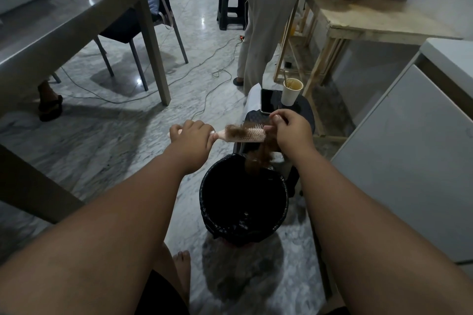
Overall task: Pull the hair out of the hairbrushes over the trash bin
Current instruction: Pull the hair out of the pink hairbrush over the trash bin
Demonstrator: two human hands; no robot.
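Grey table (64, 20) along the left, its near leg well apart from the bin; open marble floor (115, 140) between them, with cables (220, 59) running further back. Left hand (190, 135) wrapped tight around the handle of the pink hairbrush (252, 135), which is held level, bristles up, above the far rim of the trash bin (204, 194). A wad of brown hair (236, 132) sits in the bristles near the handle. Right hand (291, 130) at the brush tip, fingers curled in a pinch; a loose brown hair clump trails down from under it to the bin's far rim. Bin has a black liner and stands on the floor between both forearms, a bare foot (183, 263) near its front left. Black stool (307, 110) just behind the bin, carrying a dark phone (267, 100) at its far left edge and a white paper cup (291, 92) beside it. White cabinet (409, 161) close on the right, tight room there. Another person (266, 20) stands beyond, at a wooden table (358, 20).
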